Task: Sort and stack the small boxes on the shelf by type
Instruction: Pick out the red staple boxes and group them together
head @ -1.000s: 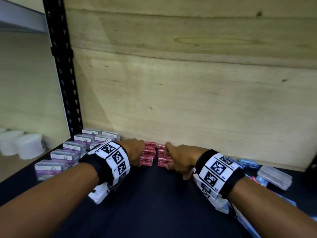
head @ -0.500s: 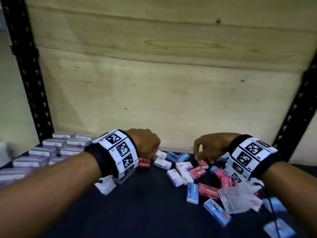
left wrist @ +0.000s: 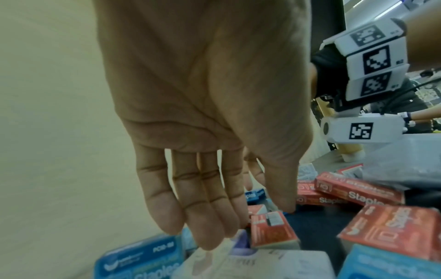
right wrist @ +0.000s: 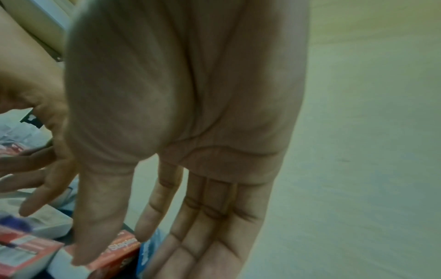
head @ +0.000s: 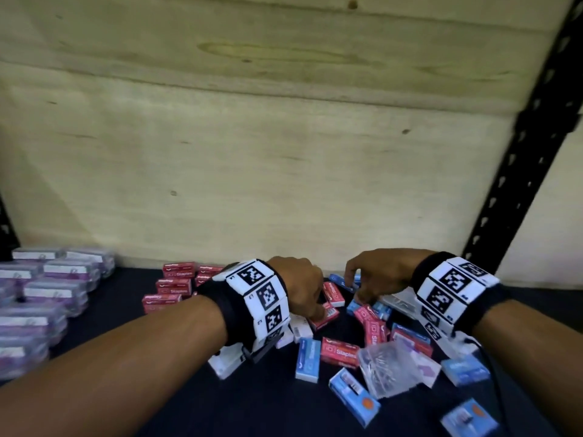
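Note:
A loose pile of small red [head: 339, 351], blue [head: 307, 359] and white [head: 301, 326] boxes lies at the middle right of the dark shelf [head: 189, 392]. Sorted red staple boxes [head: 176, 280] stand in stacks left of the pile. My left hand [head: 310, 305] hangs over the pile's left edge. In the left wrist view its fingers [left wrist: 203, 226] are straight and hold nothing, just above a red box [left wrist: 272, 230]. My right hand [head: 358, 290] hovers over the pile's far side, fingers [right wrist: 190, 245] straight and empty above a red box [right wrist: 114, 253] and a blue one [right wrist: 152, 243].
Clear boxes with purple labels [head: 56, 287] stand in rows at the far left. A clear plastic box of clips [head: 388, 367] lies on the pile's near side. A wooden back panel [head: 284, 152] closes the shelf; a black perforated upright [head: 520, 171] rises at the right.
Both hands have left the red stacks and moved right to the mixed pile. The head view has swung right, so the red stacks now sit left of my hands.

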`<action>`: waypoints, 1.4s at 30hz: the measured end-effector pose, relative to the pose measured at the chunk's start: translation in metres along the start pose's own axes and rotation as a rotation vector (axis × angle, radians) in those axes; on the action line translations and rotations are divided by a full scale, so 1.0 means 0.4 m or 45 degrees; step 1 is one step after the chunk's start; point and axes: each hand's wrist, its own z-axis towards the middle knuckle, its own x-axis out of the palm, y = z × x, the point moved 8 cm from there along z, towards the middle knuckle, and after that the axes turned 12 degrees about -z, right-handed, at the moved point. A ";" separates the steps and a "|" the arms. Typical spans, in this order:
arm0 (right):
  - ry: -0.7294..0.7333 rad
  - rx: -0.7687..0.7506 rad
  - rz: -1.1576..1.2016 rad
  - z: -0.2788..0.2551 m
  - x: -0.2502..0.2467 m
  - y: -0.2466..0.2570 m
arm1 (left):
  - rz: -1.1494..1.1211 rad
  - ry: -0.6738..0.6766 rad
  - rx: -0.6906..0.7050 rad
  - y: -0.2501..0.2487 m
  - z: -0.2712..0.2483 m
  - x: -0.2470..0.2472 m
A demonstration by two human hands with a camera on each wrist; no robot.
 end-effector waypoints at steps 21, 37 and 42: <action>0.024 -0.199 -0.102 0.110 -0.005 0.062 | -0.042 0.021 0.008 -0.005 0.036 0.021; -0.091 0.027 0.060 0.004 -0.055 -0.018 | -0.084 -0.084 0.133 -0.003 -0.027 -0.006; -0.121 -0.011 0.077 -0.022 -0.077 0.004 | -0.234 -0.156 0.178 0.047 -0.081 -0.059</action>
